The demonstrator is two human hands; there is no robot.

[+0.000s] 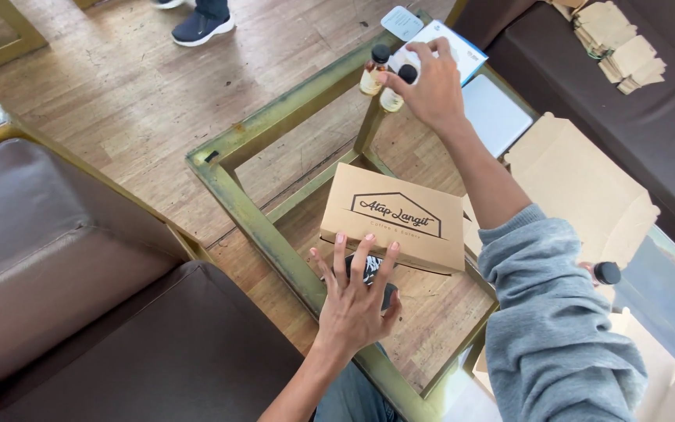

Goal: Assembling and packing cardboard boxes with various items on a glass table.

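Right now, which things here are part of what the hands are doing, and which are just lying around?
In hand:
left hand resting fingertips on brown cardboard box
right hand at two small black-capped bottles

Lying about:
stack of brown paper sleeves on dark sofa
flat brown cardboard sheet
white card

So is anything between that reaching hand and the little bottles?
No. The right hand is already on the two small bottles at the table's far edge; nothing sits between. The left hand rests at the cardboard box.

Glass table (236,195) — box (396,215), two bottles (384,78)
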